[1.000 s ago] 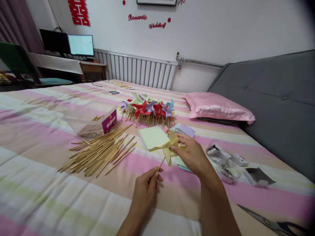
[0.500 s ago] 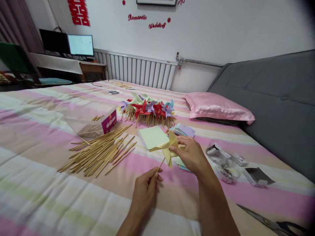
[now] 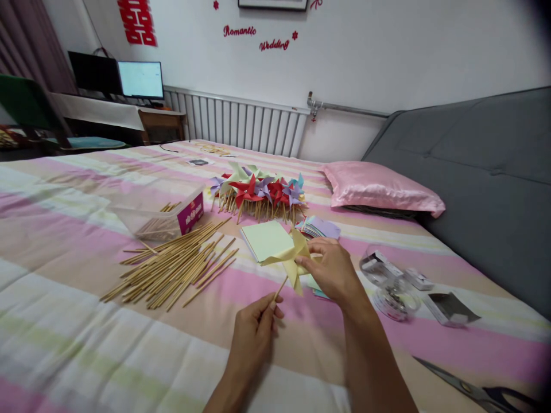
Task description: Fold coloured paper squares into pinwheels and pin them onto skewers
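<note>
Pinching a thin wooden stick (image 3: 280,287) at lower centre, the left hand (image 3: 253,332) has its fingers together on it; the right hand (image 3: 331,269) grips the yellow pinwheel (image 3: 290,259) atop that stick. Right of centre, a clear round tub (image 3: 390,298) holds small metal bits. Farther left, a clear box (image 3: 161,221) contains sticks.

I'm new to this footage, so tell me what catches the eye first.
At centre, the left hand pinches a thin stick while the right hand grips the yellow paper pinwheel on its tip. Behind them lies a heap of red, purple and green pinwheels, and to the left a spread of bamboo sticks.
</note>
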### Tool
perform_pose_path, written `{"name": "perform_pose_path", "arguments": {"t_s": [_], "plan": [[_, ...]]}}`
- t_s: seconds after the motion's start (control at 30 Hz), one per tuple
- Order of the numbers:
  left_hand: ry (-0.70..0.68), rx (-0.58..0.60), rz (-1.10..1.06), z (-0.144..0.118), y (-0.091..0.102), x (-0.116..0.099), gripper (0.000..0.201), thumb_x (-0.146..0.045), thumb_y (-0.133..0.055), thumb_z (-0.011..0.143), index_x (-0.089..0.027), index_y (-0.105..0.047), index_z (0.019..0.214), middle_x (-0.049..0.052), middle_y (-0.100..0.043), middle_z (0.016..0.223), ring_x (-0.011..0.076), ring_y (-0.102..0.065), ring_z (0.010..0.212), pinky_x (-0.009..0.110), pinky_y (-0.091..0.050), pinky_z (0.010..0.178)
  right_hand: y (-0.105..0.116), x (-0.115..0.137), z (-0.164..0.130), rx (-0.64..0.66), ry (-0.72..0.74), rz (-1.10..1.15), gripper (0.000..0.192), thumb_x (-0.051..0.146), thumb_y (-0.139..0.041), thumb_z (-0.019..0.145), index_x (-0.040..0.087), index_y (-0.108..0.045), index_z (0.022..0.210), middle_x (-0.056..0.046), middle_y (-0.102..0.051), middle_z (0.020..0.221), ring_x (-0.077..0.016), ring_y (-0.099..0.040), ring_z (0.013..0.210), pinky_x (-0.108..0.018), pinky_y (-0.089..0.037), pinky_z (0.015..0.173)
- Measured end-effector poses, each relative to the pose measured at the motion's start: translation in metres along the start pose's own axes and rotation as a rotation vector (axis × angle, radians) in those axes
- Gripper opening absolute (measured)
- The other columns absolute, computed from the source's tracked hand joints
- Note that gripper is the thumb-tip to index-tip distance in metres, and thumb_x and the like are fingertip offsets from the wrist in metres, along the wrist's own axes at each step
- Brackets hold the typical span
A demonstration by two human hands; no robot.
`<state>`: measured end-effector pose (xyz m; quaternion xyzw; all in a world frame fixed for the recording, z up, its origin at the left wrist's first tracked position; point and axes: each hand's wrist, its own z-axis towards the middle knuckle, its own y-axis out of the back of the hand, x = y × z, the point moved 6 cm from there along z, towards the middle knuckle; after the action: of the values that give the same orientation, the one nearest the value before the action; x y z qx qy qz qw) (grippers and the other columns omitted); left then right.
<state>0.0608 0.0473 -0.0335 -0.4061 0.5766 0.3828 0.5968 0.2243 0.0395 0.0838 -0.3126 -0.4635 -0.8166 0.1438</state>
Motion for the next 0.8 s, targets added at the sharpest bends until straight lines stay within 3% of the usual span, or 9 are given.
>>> {"name": "perform_pose_path", "arguments": {"t_s": [0.33, 0.8], "plan": [[-0.025, 0.016, 0.029, 0.0007, -0.0005, -0.0015, 0.03, -0.037, -0.051, 0.084, -0.013, -0.067, 0.091, 0.006, -0.064, 0.074, 0.0116, -0.053, 0.053, 0.024, -0.045, 0.053, 0.0008, 0.005, -0.0019, 0.056, 0.01, 0.05, 0.01, 0.024, -0.065, 0.07, 0.026, -0.073, 0.075, -0.001, -0.072, 0.103, -0.0301, -0.05, 0.118, -0.051, -0.032, 0.101], [0.002, 0.005, 0.029, 0.0013, 0.0002, 0.001, 0.03, -0.036, -0.051, 0.085, -0.012, -0.067, 0.093, 0.005, -0.063, 0.075, 0.0105, -0.052, 0.054, 0.024, -0.045, 0.054, 0.0018, 0.0063, -0.0011, 0.006, -0.031, 0.035, 0.008, 0.019, -0.07, 0.064, 0.024, -0.073, 0.069, -0.003, -0.073, 0.088, -0.0276, -0.056, 0.108, -0.045, -0.037, 0.097]]}}
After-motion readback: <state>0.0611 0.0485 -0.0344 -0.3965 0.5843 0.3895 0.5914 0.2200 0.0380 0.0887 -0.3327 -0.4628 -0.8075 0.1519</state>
